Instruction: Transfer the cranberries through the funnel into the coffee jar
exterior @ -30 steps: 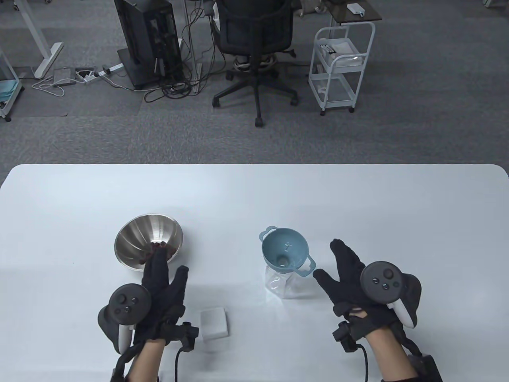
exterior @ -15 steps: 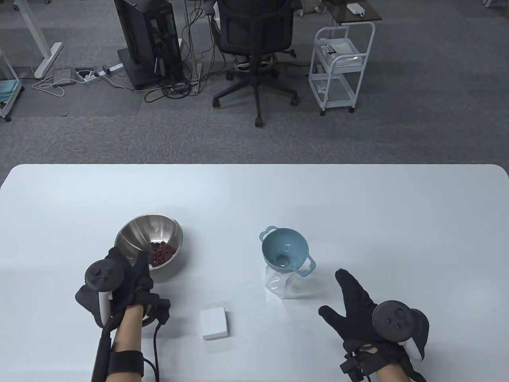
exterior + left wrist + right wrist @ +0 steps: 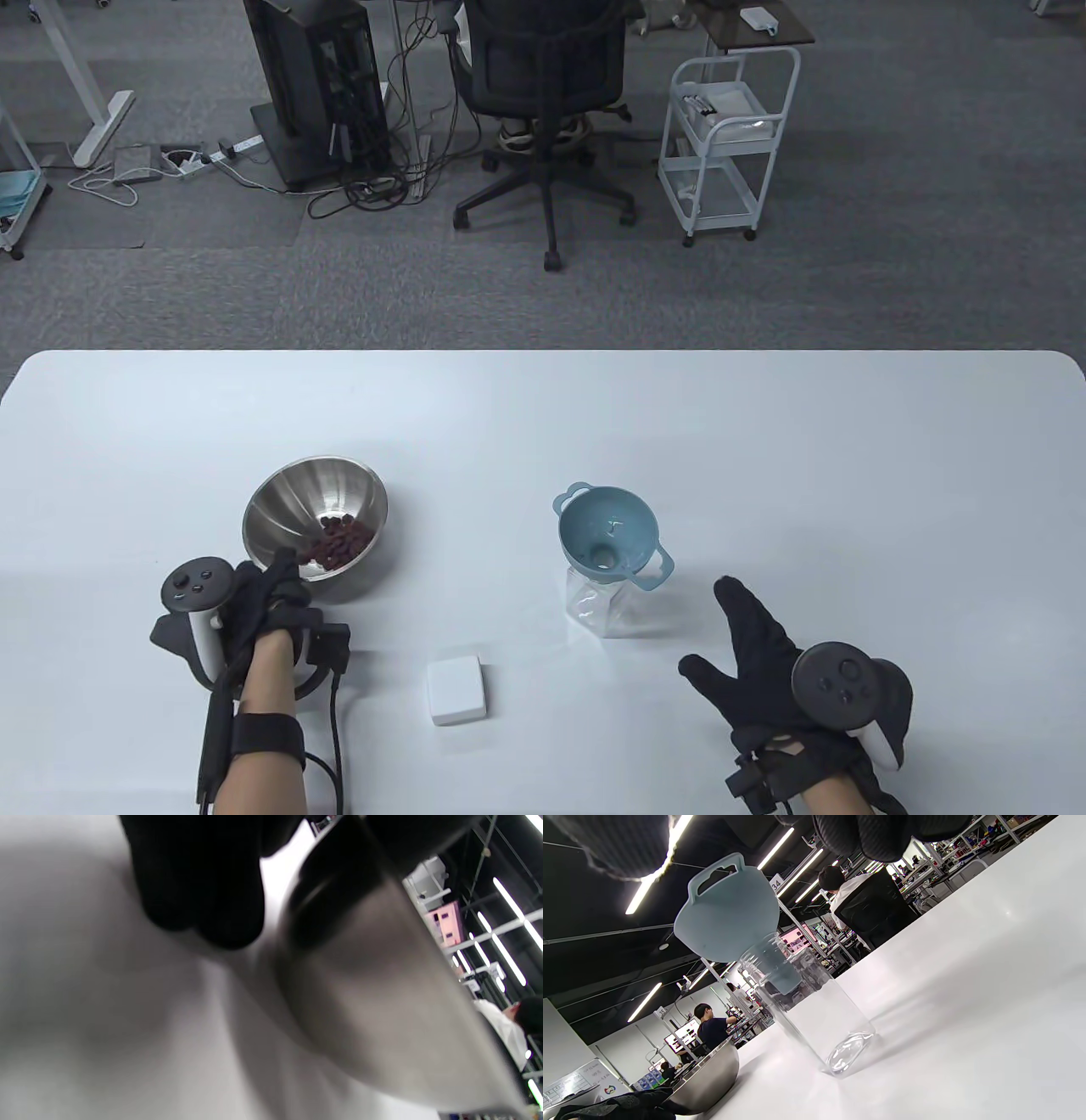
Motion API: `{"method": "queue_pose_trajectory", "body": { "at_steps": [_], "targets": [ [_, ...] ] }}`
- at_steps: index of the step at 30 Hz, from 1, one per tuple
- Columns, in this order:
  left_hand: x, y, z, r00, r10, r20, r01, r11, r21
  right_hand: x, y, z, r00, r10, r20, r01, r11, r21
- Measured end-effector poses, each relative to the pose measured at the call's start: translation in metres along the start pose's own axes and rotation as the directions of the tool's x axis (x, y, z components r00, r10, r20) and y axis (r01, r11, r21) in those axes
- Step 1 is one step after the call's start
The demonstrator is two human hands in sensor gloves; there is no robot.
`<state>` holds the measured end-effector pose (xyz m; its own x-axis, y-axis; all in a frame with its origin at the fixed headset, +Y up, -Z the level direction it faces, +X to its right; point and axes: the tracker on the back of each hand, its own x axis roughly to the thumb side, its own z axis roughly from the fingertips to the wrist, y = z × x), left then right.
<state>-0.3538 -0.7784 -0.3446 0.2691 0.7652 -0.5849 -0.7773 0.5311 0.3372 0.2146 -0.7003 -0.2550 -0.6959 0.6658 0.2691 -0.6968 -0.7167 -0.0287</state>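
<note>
A steel bowl (image 3: 293, 509) holds dark red cranberries (image 3: 338, 543) at the table's left. My left hand (image 3: 276, 586) grips the bowl's near rim; its wrist view shows the bowl's outer wall (image 3: 382, 993) close up beside my fingers (image 3: 203, 887). A blue funnel (image 3: 607, 535) sits in the mouth of a clear jar (image 3: 607, 607) at the centre. The jar (image 3: 814, 1014) looks empty in the right wrist view, with the funnel (image 3: 729, 912) in it. My right hand (image 3: 747, 637) lies open on the table, right of the jar and apart from it.
A white square lid (image 3: 456, 689) lies on the table (image 3: 764, 441) between my hands, near the front. An office chair (image 3: 543, 102), a computer tower (image 3: 318, 85) and a white cart (image 3: 725, 136) stand on the floor beyond the far edge.
My left hand left the cranberries, swung to the bowl's near-left rim and took hold of it. My right hand drew back from the jar towards the front edge.
</note>
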Motion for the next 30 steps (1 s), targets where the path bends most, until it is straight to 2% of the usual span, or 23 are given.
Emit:
{"method": "queue_pose_trajectory", "body": {
  "at_steps": [10, 16, 21, 30],
  "targets": [
    [-0.007, -0.002, -0.002, 0.972, 0.219, -0.082, -0.226, 0.970, -0.092, 0.001, 0.002, 0.002, 1.000, 0.020, 0.002, -0.020, 1.000, 0.009],
    [-0.004, -0.005, 0.003, 0.964, 0.255, -0.072, -0.261, 0.960, -0.105, 0.001, 0.003, 0.002, 1.000, 0.022, 0.004, -0.022, 1.000, 0.005],
    [0.016, -0.005, 0.019, 0.960, 0.279, 0.022, -0.274, 0.951, -0.141, 0.001, 0.004, 0.002, 1.000, 0.023, 0.003, -0.023, 1.000, 0.003],
    [0.088, -0.001, 0.071, 0.923, 0.246, 0.297, -0.195, 0.962, -0.192, 0.001, 0.004, 0.002, 1.000, 0.018, -0.010, -0.018, 1.000, -0.007]
  ]
}}
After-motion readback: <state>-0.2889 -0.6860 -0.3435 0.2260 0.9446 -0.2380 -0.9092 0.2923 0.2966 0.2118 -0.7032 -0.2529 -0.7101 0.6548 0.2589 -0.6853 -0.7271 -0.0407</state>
